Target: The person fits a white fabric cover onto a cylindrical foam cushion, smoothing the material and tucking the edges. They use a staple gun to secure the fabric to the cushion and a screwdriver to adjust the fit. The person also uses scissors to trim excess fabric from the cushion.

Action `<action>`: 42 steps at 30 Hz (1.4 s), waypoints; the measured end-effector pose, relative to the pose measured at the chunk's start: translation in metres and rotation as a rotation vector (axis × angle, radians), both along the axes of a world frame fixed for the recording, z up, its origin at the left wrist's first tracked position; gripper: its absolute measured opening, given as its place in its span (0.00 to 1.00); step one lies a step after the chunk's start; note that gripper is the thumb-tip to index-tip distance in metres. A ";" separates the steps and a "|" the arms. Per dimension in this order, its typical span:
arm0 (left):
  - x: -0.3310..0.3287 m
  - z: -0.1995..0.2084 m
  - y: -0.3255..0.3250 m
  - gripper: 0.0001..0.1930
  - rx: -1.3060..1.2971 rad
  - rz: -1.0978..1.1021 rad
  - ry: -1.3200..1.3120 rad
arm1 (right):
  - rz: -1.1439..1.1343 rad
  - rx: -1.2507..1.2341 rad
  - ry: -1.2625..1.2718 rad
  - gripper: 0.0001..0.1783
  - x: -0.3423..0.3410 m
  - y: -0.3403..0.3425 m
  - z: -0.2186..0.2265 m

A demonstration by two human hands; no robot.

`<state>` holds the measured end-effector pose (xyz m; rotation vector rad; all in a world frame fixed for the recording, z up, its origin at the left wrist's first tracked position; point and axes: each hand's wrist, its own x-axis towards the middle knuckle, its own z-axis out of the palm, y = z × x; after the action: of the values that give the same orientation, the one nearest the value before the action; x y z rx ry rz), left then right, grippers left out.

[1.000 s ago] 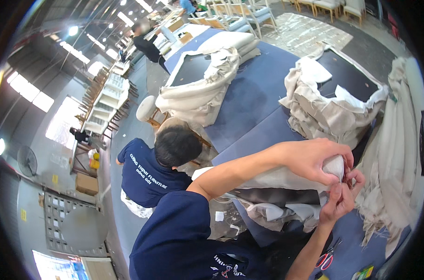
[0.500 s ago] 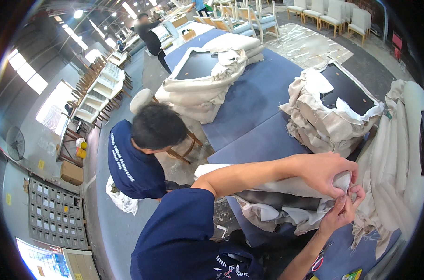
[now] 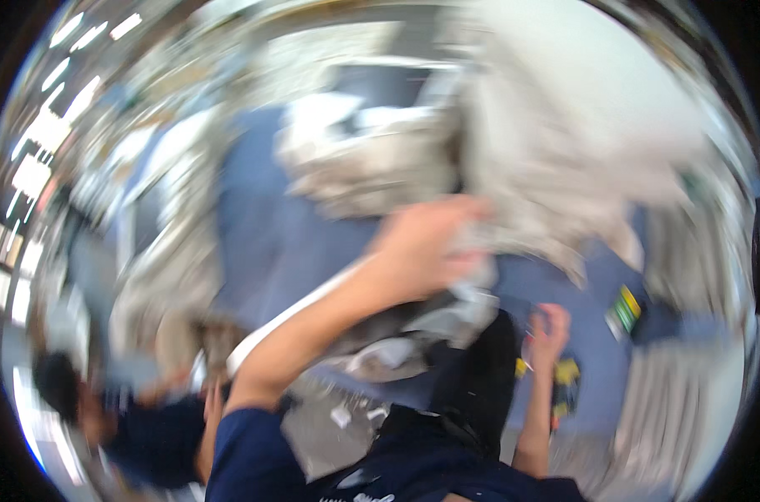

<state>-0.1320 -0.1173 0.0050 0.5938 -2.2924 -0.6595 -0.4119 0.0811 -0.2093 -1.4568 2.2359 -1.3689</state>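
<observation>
Motion smears the whole view. My left hand (image 3: 434, 247) is closed on the corner of a panel covered in pale fabric (image 3: 388, 356), with a dark underside and loose fabric edges. My left forearm reaches across the panel. Off to the right, my right hand (image 3: 550, 335) is over the blue table (image 3: 593, 335), apart from the panel. Its fingers look curled, but blur hides whether they hold anything. Beside those fingers shows a small red and white thing (image 3: 528, 341), too blurred to name. A yellow and black item (image 3: 566, 389) lies by my right wrist.
A pile of beige fabric covers (image 3: 371, 167) with a dark panel stands ahead. Large pale fabric pieces (image 3: 555, 125) heap at the far right. A green and yellow packet (image 3: 624, 313) lies on the table. A co-worker (image 3: 145, 435) in dark blue is at lower left.
My view has swung to the right. My right hand has left the panel corner and moved down over the table, while my left hand stays on the corner.
</observation>
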 end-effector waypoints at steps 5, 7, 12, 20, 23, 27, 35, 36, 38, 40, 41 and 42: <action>-0.003 0.002 -0.002 0.20 -0.034 0.138 -0.214 | -0.500 0.567 0.054 0.36 -0.046 0.125 -0.168; -0.008 0.008 -0.007 0.20 0.046 0.155 -0.262 | -0.432 0.636 0.080 0.38 -0.047 0.113 -0.162; -0.025 0.006 0.001 0.20 0.004 0.117 -0.339 | -0.504 0.649 0.425 0.35 -0.041 0.089 -0.171; -0.036 -0.006 -0.004 0.20 -0.069 0.064 -0.239 | -0.114 0.780 0.293 0.26 -0.124 0.049 -0.148; -0.047 -0.011 0.000 0.20 -0.145 0.037 -0.209 | -0.195 0.737 0.364 0.21 -0.179 0.068 -0.144; -0.039 0.003 0.011 0.19 -0.087 0.069 -0.289 | -0.461 0.804 0.139 0.30 -0.135 0.105 -0.151; -0.030 0.000 0.000 0.17 -0.011 0.105 -0.291 | -0.588 0.707 0.077 0.48 -0.081 0.168 -0.175; -0.025 -0.007 -0.006 0.18 -0.067 0.075 -0.236 | -0.572 0.725 0.132 0.48 -0.081 0.165 -0.176; -0.024 -0.019 -0.014 0.20 -0.143 0.094 -0.209 | -0.507 0.804 0.111 0.46 -0.103 0.160 -0.180; -0.034 -0.025 -0.016 0.20 -0.008 0.081 -0.219 | -0.274 1.056 0.044 0.37 -0.147 0.168 -0.171; -0.039 -0.035 -0.019 0.20 -0.041 0.062 -0.153 | -0.198 0.847 0.205 0.36 -0.175 0.187 -0.180; -0.035 -0.030 -0.021 0.19 -0.091 0.103 -0.267 | -0.090 0.763 0.004 0.31 -0.176 0.169 -0.174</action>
<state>-0.1666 -0.1379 -0.0246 0.7902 -2.5018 -0.4453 -0.5880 0.2498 -0.3832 -1.0785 2.4278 -0.4073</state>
